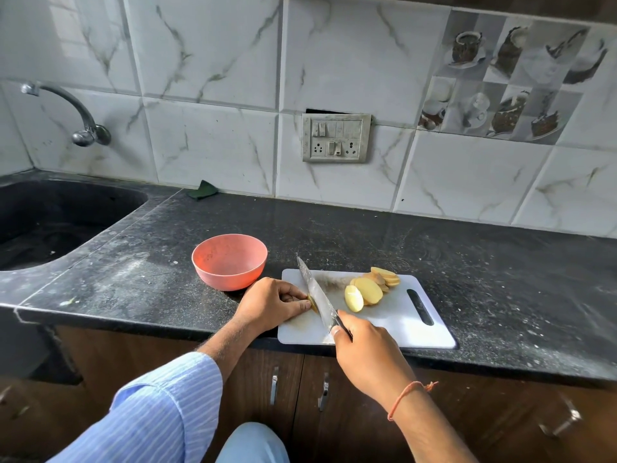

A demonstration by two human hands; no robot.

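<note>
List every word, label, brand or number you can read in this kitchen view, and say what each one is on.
No readable text anywhere in this view.
Switch panel: no legible markings on switches or sockets.
Knife: no stamp can be made out on the blade.
Picture tiles: cups and desserts only, no words.
Bowl and cutting board: plain, unmarked.

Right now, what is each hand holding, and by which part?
The right hand grips the kitchen knife by its black handle, close to the blade. The left hand pinches the small leftover potato piece by its end, beside the blade.
</note>
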